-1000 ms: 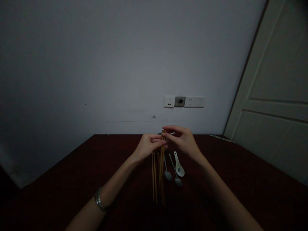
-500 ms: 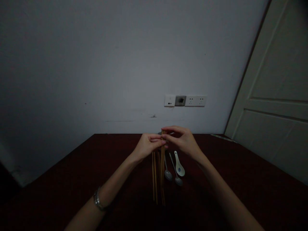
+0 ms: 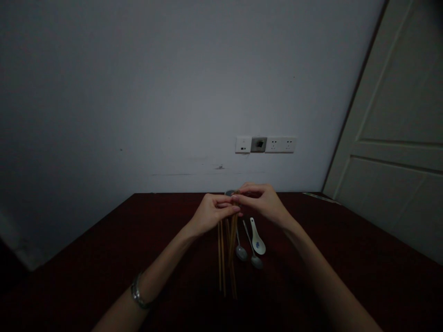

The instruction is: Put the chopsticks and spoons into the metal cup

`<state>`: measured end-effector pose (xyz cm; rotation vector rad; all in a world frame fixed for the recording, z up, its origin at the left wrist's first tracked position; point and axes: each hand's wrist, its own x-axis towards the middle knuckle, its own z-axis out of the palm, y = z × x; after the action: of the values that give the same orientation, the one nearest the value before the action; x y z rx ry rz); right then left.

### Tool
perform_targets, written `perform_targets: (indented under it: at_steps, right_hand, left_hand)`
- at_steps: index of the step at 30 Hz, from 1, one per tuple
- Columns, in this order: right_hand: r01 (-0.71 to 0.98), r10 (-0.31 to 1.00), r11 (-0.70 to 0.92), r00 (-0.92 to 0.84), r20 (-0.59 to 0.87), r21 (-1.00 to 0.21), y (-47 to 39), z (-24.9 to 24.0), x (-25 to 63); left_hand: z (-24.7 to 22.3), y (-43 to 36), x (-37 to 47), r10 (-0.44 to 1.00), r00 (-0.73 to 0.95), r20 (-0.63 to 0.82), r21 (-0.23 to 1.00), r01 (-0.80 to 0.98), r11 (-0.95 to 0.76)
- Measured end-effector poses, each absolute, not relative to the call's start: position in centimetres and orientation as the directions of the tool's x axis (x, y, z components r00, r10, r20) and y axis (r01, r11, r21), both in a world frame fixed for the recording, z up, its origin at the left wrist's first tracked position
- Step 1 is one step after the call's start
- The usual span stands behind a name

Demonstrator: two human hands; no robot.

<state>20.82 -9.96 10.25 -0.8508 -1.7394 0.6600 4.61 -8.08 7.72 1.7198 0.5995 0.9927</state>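
A pair of wooden chopsticks (image 3: 233, 240) stands tilted between my two hands, above the table. My left hand (image 3: 215, 211) closes on them from the left, thumb and fingers pinched a little below their top ends. From the right, my right hand (image 3: 260, 199) pinches the same chopsticks near the top. More wooden chopsticks (image 3: 222, 260) lie on the table just below my left hand. Right of them are two metal spoons (image 3: 241, 253) and a white ceramic spoon (image 3: 258, 243) with a blue mark. A round, greyish object (image 3: 229, 193) behind my fingers is mostly hidden.
Everything lies on a dark red table (image 3: 138, 240) that meets a pale wall (image 3: 173, 92). Switches and sockets (image 3: 266, 145) are set in the wall. A panelled door (image 3: 398, 138) stands at the right. The light is dim.
The chopsticks have tilted, their upper ends moving slightly right and their lower ends slightly left. Both hands stay closed on them, and more of the round object behind the fingers shows.
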Motion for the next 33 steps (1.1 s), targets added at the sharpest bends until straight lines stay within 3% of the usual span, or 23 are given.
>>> perform_targets:
  at_steps: [14,21,29,33]
  right_hand:
    - [0.341,0.836,0.546,-0.167,0.523,-0.765,-7.2,11.7,21.2]
    - [0.172,0.898,0.439,-0.053,0.437,-0.882,-2.6,16.2,23.1]
    - [0.185,0.857,0.486,0.093,0.508,-0.854,4.4,19.9,25.0]
    - [0.219,0.862,0.462,0.116,0.493,-0.859,7.6,18.8,25.0]
  left_hand:
    - [7.2,-6.3,4.3,0.796,0.514,0.318,0.944,-0.096,-0.315]
    - [3.4,1.3,1.4,0.939,0.258,0.225,0.971,-0.135,-0.196]
    - [-4.4,7.1,-2.7,0.999,-0.010,-0.036,0.989,-0.146,0.034]
    - [-6.4,7.5,-3.2,0.997,-0.065,-0.049,0.988,-0.148,0.039]
